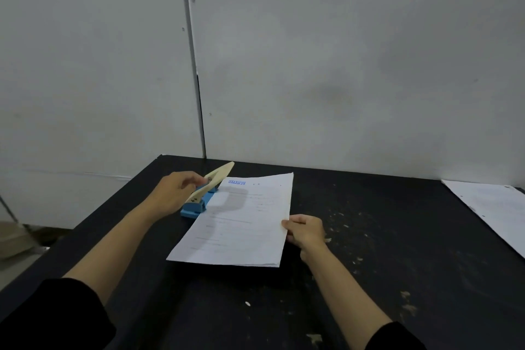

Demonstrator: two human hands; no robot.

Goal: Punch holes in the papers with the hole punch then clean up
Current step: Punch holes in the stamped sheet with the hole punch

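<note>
Black sleeves [56, 318] sit closest to the lens, bare forearms reaching out from them over the dark, paint-flecked worktop [383, 236]. On it lies the stack of papers [238, 221], its left edge pushed into the blue hole punch [196, 206], which stands near the worktop's back left corner. A second sheet [494, 207] lies well apart at the far right edge. The right hand [305, 230] pinches the stack's right edge, thumb on top and fingers curled beneath. The left hand [173, 193] grips the punch's raised cream lever [216, 179], fingers curled round it.
</note>
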